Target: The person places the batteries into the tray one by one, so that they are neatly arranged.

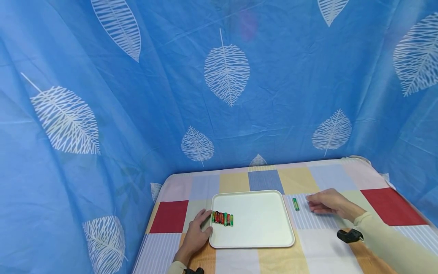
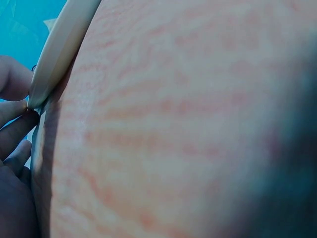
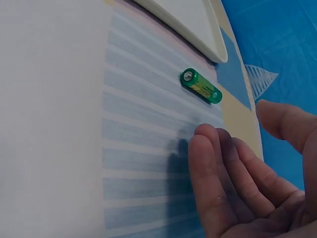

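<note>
My left hand rests at the left edge of a cream tray, its fingertips touching the rim. Inside the tray, close to those fingers, a row of red and green batteries lies side by side. The left wrist view catches the fingers against the tray's side. To the right of the tray, one green battery lies on the striped cloth. My right hand hovers just right of it, holding nothing. In the right wrist view its fingers are loosely bent, with the thumb apart from them.
A patchwork tablecloth covers the table. Blue curtains with white leaf prints hang behind the table and at both sides. A black wrist device sits on the right forearm.
</note>
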{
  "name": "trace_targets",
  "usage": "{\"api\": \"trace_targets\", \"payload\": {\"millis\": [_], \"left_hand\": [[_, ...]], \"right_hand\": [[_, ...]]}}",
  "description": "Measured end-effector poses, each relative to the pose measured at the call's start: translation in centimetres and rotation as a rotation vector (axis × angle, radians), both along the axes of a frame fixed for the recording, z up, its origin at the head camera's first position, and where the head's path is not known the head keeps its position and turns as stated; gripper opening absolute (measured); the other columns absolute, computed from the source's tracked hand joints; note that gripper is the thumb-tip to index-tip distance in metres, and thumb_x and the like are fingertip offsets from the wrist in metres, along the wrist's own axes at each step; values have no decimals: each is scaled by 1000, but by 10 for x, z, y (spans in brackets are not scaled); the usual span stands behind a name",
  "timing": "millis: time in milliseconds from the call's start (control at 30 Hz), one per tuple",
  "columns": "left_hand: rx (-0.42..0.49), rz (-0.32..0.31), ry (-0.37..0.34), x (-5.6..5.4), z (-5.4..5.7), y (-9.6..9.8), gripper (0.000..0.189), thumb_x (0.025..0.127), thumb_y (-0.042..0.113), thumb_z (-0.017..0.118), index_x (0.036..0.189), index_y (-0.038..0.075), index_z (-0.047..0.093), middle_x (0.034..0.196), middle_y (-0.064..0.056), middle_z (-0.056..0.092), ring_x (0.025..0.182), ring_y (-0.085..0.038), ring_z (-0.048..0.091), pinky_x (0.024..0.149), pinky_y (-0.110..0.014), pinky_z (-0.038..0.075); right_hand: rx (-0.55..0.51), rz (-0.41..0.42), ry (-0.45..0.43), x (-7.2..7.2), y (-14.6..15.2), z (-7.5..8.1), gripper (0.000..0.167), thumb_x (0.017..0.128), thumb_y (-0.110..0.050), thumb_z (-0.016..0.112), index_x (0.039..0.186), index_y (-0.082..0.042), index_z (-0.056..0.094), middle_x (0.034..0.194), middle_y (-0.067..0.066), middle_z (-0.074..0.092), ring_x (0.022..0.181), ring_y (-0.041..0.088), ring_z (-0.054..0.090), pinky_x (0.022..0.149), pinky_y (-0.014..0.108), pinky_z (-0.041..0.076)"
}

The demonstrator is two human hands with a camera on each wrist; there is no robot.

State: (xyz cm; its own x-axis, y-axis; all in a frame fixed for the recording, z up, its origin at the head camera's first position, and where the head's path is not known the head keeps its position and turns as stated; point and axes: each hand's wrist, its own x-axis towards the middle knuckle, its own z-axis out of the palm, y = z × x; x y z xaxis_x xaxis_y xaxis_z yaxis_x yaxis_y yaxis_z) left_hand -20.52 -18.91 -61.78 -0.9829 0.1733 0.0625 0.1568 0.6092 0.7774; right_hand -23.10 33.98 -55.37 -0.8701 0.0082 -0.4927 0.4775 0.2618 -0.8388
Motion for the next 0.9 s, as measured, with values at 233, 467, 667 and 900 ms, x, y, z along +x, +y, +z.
{"api": "trace_targets", "payload": {"millis": [233,467,667,900], "left_hand": [[13,-7,-5,-1,4,-1,60,93,8,72,152,9,65,168,-29,45,155,-58,41,123,-79,31],[12,-7,-14,-1,5,0,60,94,8,70,153,7,64,168,-29,45,155,-57,41,122,-80,30],[8,-1,-9,-3,4,3,60,94,7,70,153,8,63,168,-28,45,155,-57,41,123,-79,31],[-1,8,-11,-6,4,6,60,93,8,72,153,8,64,168,-29,45,155,-57,41,123,-78,33]], "right_hand": [[12,-15,32,-2,-9,-7,38,101,-22,78,117,12,73,87,6,81,77,15,79,76,31,68],[107,-14,32,-8,-18,-9,34,99,-22,81,109,9,75,82,5,78,72,13,76,72,29,67],[186,8,32,-15,-23,-9,26,97,-23,82,97,3,76,76,4,76,67,11,75,66,27,65],[283,33,61,-25,-29,-9,23,95,-19,83,85,-1,73,71,4,73,61,10,70,61,26,63]]}}
